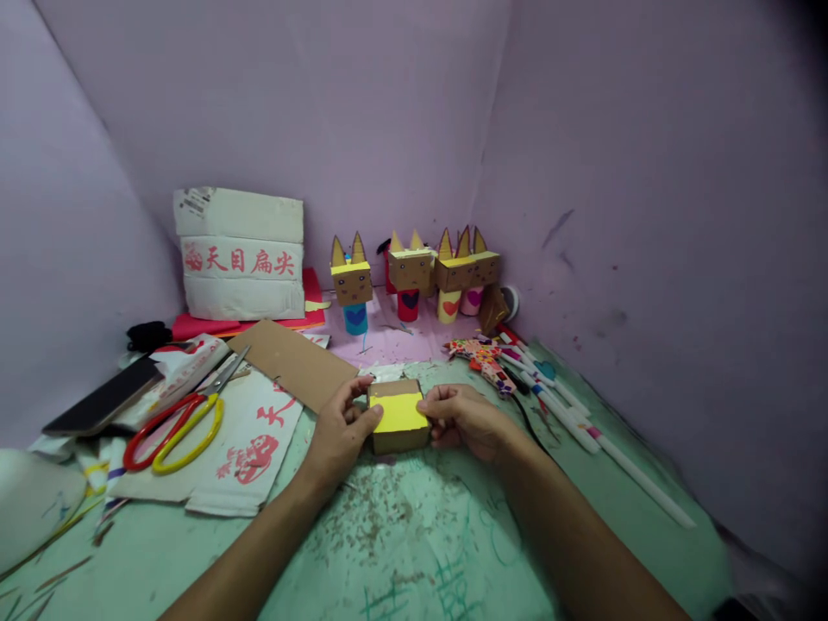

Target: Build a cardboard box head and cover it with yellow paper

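A small brown cardboard box (399, 417) with a yellow paper strip across its top rests on the green table (414, 552). My left hand (341, 429) grips its left side, thumb pressed on the yellow strip. My right hand (461, 417) holds its right side with fingers curled against the box edge. Both hands are closed on the box.
Several cardboard figures with pointed ears (414, 272) stand at the back. Red and yellow scissors (176, 424) lie on printed cardboard at left, near a dark phone (103, 397). A flat brown cardboard sheet (294, 358) lies behind the box. Markers (556, 401) lie at right. A white printed box (241, 254) stands back left.
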`<state>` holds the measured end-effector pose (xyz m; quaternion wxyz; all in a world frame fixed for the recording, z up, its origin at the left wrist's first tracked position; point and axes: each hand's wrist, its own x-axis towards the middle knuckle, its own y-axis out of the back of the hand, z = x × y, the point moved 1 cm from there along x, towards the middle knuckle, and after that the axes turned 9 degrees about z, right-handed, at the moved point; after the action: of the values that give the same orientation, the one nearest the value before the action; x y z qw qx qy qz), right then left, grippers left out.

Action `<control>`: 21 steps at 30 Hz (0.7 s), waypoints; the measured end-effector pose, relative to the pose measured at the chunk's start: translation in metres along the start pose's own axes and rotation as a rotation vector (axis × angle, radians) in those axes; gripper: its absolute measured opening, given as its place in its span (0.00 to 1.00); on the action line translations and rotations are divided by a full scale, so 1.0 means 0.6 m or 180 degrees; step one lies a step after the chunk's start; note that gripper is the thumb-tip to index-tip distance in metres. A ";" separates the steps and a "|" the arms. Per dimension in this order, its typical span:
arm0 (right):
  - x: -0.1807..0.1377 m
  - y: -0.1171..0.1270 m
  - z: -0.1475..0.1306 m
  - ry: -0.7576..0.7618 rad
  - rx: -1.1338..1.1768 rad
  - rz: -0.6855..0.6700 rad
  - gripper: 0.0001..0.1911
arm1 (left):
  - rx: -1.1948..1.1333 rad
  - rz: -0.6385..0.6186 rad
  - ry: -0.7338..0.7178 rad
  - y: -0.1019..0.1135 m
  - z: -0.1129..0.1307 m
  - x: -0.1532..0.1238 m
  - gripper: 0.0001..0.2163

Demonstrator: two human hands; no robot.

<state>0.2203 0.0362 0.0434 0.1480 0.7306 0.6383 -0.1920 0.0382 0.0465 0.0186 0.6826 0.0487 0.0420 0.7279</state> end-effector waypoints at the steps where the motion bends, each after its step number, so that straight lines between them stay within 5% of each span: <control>1: 0.000 0.001 0.000 -0.0018 0.0036 -0.0041 0.10 | 0.0001 0.0034 -0.0013 -0.001 0.000 0.001 0.27; 21: 0.008 0.000 0.005 0.0117 0.0080 -0.0144 0.17 | 0.0170 0.0141 0.0024 -0.006 0.005 -0.004 0.30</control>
<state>0.2206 0.0390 0.0384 0.1227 0.7212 0.6548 -0.1898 0.0426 0.0443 0.0214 0.6647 0.0652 0.0629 0.7416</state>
